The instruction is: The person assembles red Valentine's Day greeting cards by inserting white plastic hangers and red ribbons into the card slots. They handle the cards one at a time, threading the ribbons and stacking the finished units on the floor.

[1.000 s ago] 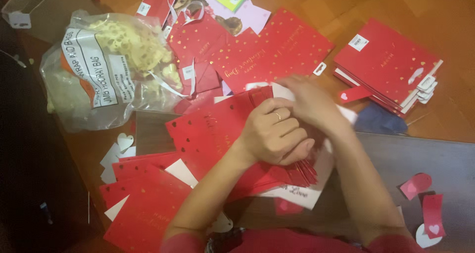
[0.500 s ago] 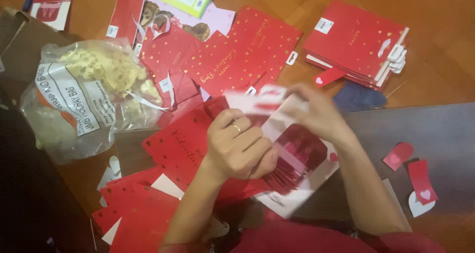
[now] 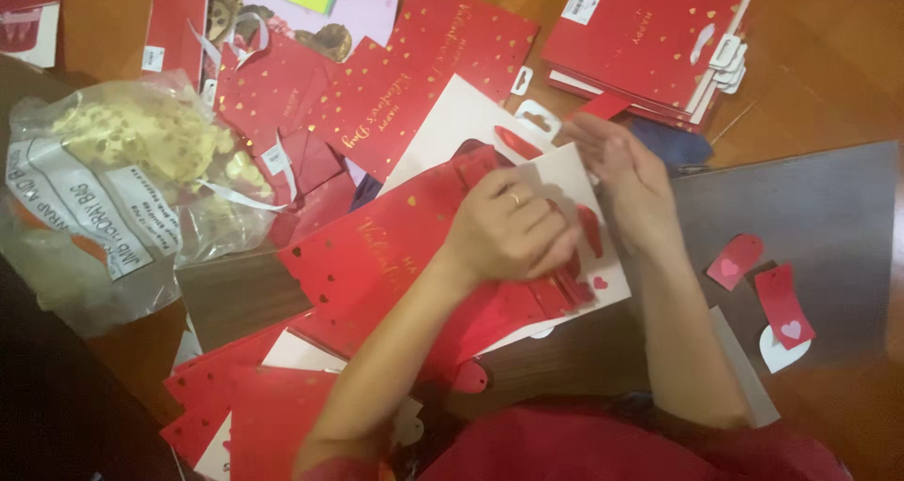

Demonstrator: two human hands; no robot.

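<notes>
Hands over counter (image 3: 800, 208) | left hand (image 3: 508, 232) curled, pinching the red ribbon handles (image 3: 565, 288) of a flat red gift bag (image 3: 395, 255) | right hand (image 3: 626, 175) with fingers loosely spread, touching the bag's white inner panel (image 3: 565, 175) | bag lies centre on counter, plastic sack (image 3: 122, 189) to its left, stack of red bags (image 3: 650, 39) beyond

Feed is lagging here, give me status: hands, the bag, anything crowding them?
Left hand gripping folded red gift bag. Right hand on its white inner panel. Loose red bags and clear plastic sack crowd the left.
</notes>
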